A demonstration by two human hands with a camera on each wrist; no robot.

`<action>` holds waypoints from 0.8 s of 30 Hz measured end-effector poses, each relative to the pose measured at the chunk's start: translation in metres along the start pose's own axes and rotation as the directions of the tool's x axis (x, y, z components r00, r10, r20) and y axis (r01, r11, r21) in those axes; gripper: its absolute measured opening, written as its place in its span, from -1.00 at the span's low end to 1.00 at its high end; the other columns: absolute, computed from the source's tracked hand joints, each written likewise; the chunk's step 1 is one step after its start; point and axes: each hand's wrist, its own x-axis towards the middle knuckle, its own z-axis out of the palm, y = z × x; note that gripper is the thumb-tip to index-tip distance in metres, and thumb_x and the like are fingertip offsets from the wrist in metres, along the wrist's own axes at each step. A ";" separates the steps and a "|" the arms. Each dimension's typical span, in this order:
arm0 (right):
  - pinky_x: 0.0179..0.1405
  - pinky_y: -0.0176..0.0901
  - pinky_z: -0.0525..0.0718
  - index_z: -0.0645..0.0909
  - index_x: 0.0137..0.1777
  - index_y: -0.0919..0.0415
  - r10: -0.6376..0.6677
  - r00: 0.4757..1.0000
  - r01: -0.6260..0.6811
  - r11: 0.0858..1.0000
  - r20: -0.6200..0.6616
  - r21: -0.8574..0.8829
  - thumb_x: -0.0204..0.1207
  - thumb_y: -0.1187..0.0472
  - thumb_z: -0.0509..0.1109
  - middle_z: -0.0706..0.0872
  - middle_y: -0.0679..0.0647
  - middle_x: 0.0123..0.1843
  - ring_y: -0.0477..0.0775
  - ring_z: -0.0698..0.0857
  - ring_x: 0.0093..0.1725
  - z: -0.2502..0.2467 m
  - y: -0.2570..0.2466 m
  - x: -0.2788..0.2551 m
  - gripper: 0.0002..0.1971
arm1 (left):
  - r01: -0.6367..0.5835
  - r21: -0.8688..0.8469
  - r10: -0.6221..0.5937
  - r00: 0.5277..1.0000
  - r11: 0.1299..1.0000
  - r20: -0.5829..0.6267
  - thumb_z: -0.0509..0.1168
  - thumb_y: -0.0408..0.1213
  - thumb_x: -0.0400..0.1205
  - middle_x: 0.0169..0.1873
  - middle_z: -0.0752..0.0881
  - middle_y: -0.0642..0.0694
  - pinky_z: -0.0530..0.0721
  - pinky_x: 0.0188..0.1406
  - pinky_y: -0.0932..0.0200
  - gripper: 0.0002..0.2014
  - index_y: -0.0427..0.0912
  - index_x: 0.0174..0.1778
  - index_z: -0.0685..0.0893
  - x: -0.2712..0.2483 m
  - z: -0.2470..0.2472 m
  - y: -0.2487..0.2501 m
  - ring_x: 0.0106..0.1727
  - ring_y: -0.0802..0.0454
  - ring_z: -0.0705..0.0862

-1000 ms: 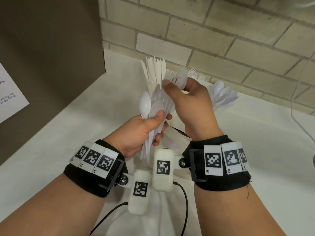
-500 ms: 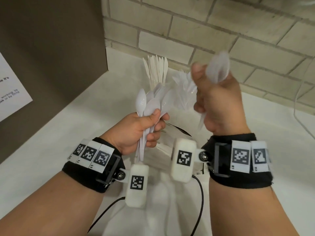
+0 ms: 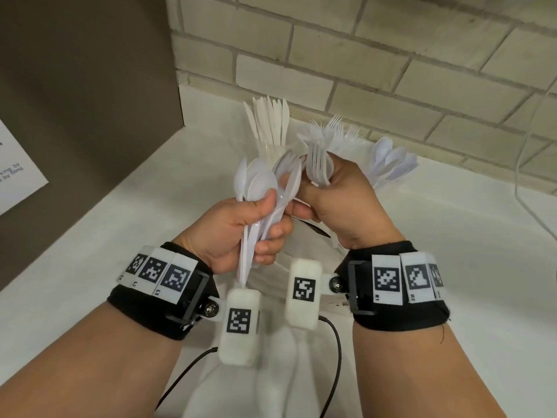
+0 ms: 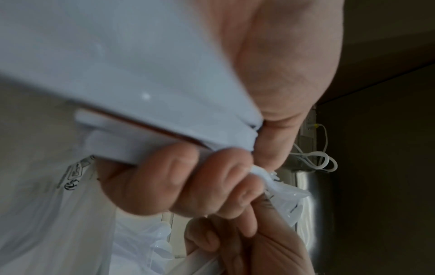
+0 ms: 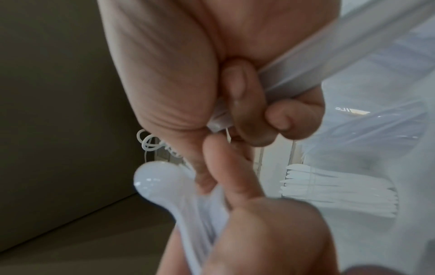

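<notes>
Head view: the left hand [image 3: 238,233] clamps a spoon bundle [image 3: 259,182] by the handles at frame centre; at its 2 o'clock, the right hand [image 3: 340,203] grips a fork bundle [image 3: 319,164]; knives [image 3: 271,125] stand at 12 o'clock

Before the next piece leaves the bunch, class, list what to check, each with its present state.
1. Left hand grips the cutlery bunch securely: ok.
2. Right hand holds only the gripped forks, nothing mixed in: cannot tell.
3. Sorted knives, sorted forks and sorted spoons stand in separate groups: ok.
4. Room among the sorted forks for more: cannot tell.
5. White cable clear of both hands: ok.
</notes>
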 end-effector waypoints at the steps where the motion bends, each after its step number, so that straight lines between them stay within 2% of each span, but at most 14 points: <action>1: -0.47 -0.37 0.49 0.67 -0.08 0.25 -0.004 1.000 0.004 1.000 -0.022 -0.007 0.52 0.39 0.41 0.71 -0.04 -0.33 -0.19 0.61 -0.40 0.001 0.001 0.001 -0.94 | -0.009 0.008 0.009 1.000 1.000 -0.002 0.25 0.04 0.60 -0.40 0.46 -0.03 0.34 -0.52 0.21 -0.54 -0.27 0.21 0.66 0.000 0.000 0.000 -0.52 0.12 0.36; 4: -0.37 -0.25 0.52 0.61 -0.05 0.12 -0.008 0.993 0.014 0.999 -0.117 0.052 0.57 0.35 0.36 0.72 -0.02 -0.22 -0.12 0.62 -0.32 -0.001 0.001 0.005 -0.90 | -0.013 0.042 0.014 1.000 0.999 -0.023 0.37 0.08 0.52 -0.41 0.47 -0.01 0.37 -0.53 0.23 -0.52 -0.22 0.19 0.68 -0.001 -0.003 -0.001 -0.52 0.13 0.37; 6: -0.41 -0.18 0.53 0.58 -0.02 0.11 0.013 0.991 0.003 0.993 -0.135 0.115 0.59 0.31 0.34 0.70 -0.02 -0.23 -0.09 0.60 -0.35 0.001 0.001 0.005 -0.92 | -0.009 0.053 0.010 0.999 0.999 -0.032 0.39 0.08 0.51 -0.41 0.47 -0.01 0.34 -0.56 0.25 -0.52 -0.20 0.19 0.68 -0.001 -0.004 -0.001 -0.53 0.15 0.36; 9: -0.41 -0.16 0.55 0.62 -0.05 0.20 0.031 0.995 -0.011 0.981 -0.097 0.195 0.61 0.26 0.36 0.72 -0.02 -0.33 -0.07 0.64 -0.39 0.008 0.003 0.004 -0.96 | -0.023 0.060 0.026 0.999 0.998 -0.039 0.38 0.11 0.50 -0.42 0.45 -0.02 0.31 -0.61 0.29 -0.51 -0.20 0.19 0.67 0.000 -0.003 -0.001 -0.57 0.16 0.34; 13: -0.38 -0.06 0.61 0.57 0.09 0.34 0.048 0.988 -0.008 0.964 -0.145 0.265 0.62 0.26 0.33 0.80 0.23 -0.17 0.10 0.73 -0.32 0.007 0.004 0.007 -0.85 | -0.021 0.087 0.027 0.997 0.996 -0.066 0.33 0.28 0.43 -0.41 0.47 0.00 0.31 -0.66 0.34 -0.34 -0.16 0.27 0.65 -0.001 -0.001 -0.002 -0.62 0.19 0.29; 15: -0.41 -0.10 0.59 0.54 0.15 0.37 0.065 0.977 0.002 0.948 -0.201 0.320 0.65 0.24 0.31 0.77 0.21 -0.21 -0.10 0.65 -0.49 0.004 0.001 0.009 -0.80 | -0.015 0.082 0.022 0.997 0.997 -0.080 0.30 0.30 0.43 -0.41 0.49 0.00 0.30 -0.67 0.35 -0.32 -0.15 0.30 0.64 -0.002 -0.001 -0.002 -0.63 0.21 0.28; 17: -0.48 -0.18 0.55 0.57 0.08 0.35 0.073 0.981 -0.004 0.933 -0.178 0.360 0.66 0.23 0.31 0.72 0.07 -0.35 -0.22 0.55 -0.60 0.002 -0.001 0.009 -0.84 | -0.023 0.073 0.031 0.995 0.997 -0.100 0.28 0.24 0.49 -0.42 0.48 0.00 0.28 -0.67 0.35 -0.39 -0.16 0.27 0.66 -0.001 -0.001 -0.001 -0.64 0.21 0.28; 19: -0.54 -0.22 0.46 0.59 0.01 0.40 0.087 0.993 -0.054 0.929 -0.075 0.367 0.67 0.22 0.30 0.66 -0.06 -0.51 -0.19 0.50 -0.64 0.004 -0.001 0.007 -0.81 | -0.011 0.090 0.024 0.990 0.996 -0.142 0.21 0.16 0.57 -0.45 0.44 -0.01 0.25 -0.67 0.35 -0.49 -0.19 0.18 0.70 0.001 0.000 0.000 -0.65 0.20 0.27; 21: -0.54 -0.19 0.37 0.60 -0.02 0.43 0.131 0.991 -0.117 0.916 -0.010 0.384 0.68 0.22 0.27 0.64 -0.07 -0.57 -0.08 0.43 -0.63 0.006 0.003 0.006 -0.77 | 0.015 0.142 0.014 0.979 0.990 -0.202 0.16 0.12 0.60 -0.46 0.42 -0.04 0.25 -0.67 0.35 -0.50 -0.24 0.11 0.73 0.003 0.002 -0.001 -0.64 0.17 0.26; 24: -0.58 -0.23 0.34 0.57 -0.06 0.33 0.265 0.958 -0.172 0.841 -0.113 0.513 0.68 0.22 0.28 0.71 0.03 -0.48 -0.04 0.36 -0.56 -0.005 0.009 0.017 -0.83 | 0.072 0.233 0.013 0.939 0.970 -0.344 0.16 0.18 0.60 -0.46 0.48 -0.06 0.31 -0.63 0.31 -0.44 -0.26 0.11 0.74 0.005 0.003 0.001 -0.60 0.12 0.28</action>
